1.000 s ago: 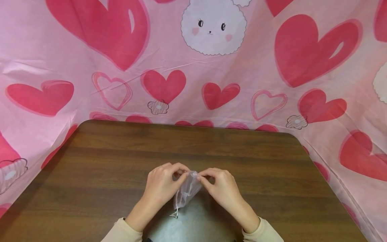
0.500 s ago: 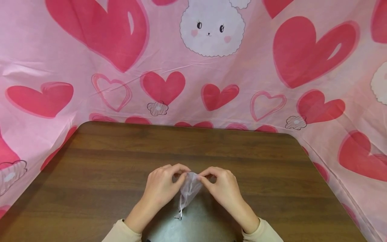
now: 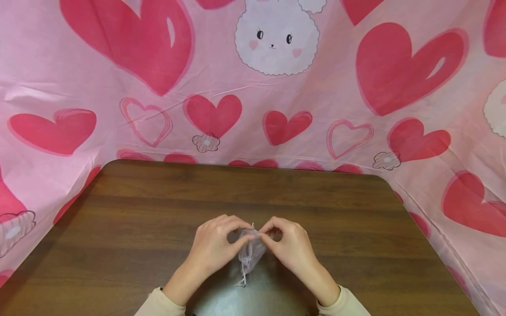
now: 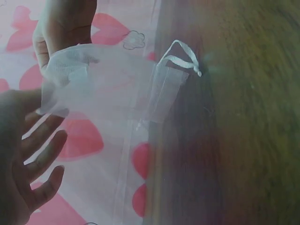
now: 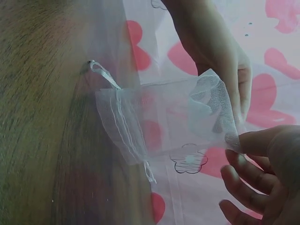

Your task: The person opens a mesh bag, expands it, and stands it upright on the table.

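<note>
A sheer white drawstring pouch (image 3: 250, 259) hangs between both hands above the near part of the table. My left hand (image 3: 215, 241) pinches one corner of its closed end between thumb and index finger. At the neighbouring corner, the thumb and index finger of my right hand (image 3: 290, 241) pinch the mesh. The gathered mouth points down toward the table, and a white ribbon loop (image 4: 183, 54) sticks out at its side. Another ribbon end (image 5: 150, 172) dangles from the opposite side in the right wrist view. A pale patch (image 4: 78, 77) shows through the mesh near the closed end.
The dark brown wooden table (image 3: 158, 193) has rounded far corners. A pink cloth (image 3: 221, 66) printed with red hearts surrounds its back and sides. Beige sleeves (image 3: 162, 303) cover the forearms at the near edge.
The left fingertips have shifted slightly right, closer to the right hand. The pouch's ribbon end has swung to the right, and a small white tip now shows above the fingers.
</note>
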`<state>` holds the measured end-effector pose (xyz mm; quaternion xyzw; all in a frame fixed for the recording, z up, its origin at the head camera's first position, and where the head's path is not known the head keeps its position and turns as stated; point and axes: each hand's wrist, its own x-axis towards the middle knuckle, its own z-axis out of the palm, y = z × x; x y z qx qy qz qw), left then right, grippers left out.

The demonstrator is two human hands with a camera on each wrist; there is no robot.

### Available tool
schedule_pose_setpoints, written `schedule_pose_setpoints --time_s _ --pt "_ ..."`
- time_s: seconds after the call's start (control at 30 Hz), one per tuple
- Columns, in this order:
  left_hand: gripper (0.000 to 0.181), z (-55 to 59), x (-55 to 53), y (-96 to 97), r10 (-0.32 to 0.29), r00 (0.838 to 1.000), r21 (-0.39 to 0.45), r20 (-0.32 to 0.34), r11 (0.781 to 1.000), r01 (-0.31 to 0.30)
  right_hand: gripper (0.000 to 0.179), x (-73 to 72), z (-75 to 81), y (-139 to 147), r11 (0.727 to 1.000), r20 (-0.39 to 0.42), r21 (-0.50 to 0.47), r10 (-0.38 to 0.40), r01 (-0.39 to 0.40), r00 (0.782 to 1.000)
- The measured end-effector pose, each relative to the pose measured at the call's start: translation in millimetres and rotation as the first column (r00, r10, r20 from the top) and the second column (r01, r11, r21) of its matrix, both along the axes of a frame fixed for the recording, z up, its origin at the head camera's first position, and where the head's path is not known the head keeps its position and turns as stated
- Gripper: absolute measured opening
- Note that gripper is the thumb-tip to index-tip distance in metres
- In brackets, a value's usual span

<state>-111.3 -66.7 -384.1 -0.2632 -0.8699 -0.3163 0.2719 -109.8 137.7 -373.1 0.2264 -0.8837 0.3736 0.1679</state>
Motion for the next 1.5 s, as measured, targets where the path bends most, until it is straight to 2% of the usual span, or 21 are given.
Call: schedule_pose_setpoints --time_s 0.13,0.23,0.4,0.77,1.0,1.13,1.33,1.5 --pt "0.019 -0.4 -0.1 -0.1 0.050 0.999 0.001 -0.004 0.999 -0.050 0.019 0.5 -0.7 0.2 0.999 0.011 0.026 0.025 -0.025 1.000" --pt "0.021 -0.2 -0.4 -0.4 0.080 0.997 -0.002 -0.001 0.997 -0.080 0.016 1.2 -0.7 -0.3 0.999 0.033 0.052 0.014 -0.016 0.999" --pt "0.021 0.5 -1.5 -0.3 0.098 0.995 0.002 0.010 0.995 -0.098 0.012 1.9 0.7 -1.8 0.998 0.044 0.063 -0.010 0.007 0.999" --pt "0.018 0.2 -1.7 0.4 0.126 0.991 -0.021 0.050 0.992 -0.125 0.013 -0.2 0.1 -2.5 1.000 -0.018 0.030 0.000 0.000 1.000" --pt "0.019 1.7 -1.9 -0.2 0.163 0.986 -0.005 0.045 0.987 -0.163 0.014 -0.1 0.6 -3.2 0.999 0.028 0.038 -0.016 0.015 0.999" --pt "0.021 1.9 -2.3 -0.5 0.164 0.986 0.004 0.039 0.986 -0.165 0.010 0.6 0.9 -3.0 0.997 0.055 0.067 -0.033 0.029 0.998" --pt "0.023 2.1 -1.5 -0.8 0.159 0.986 0.000 0.043 0.987 -0.159 0.013 0.0 1.6 -3.0 0.996 0.015 0.069 -0.064 0.063 0.998" --pt "0.025 0.4 -1.0 -0.7 0.109 0.992 -0.014 0.064 0.994 -0.108 0.018 0.3 2.0 -2.4 0.996 0.015 0.053 -0.078 0.077 0.997"
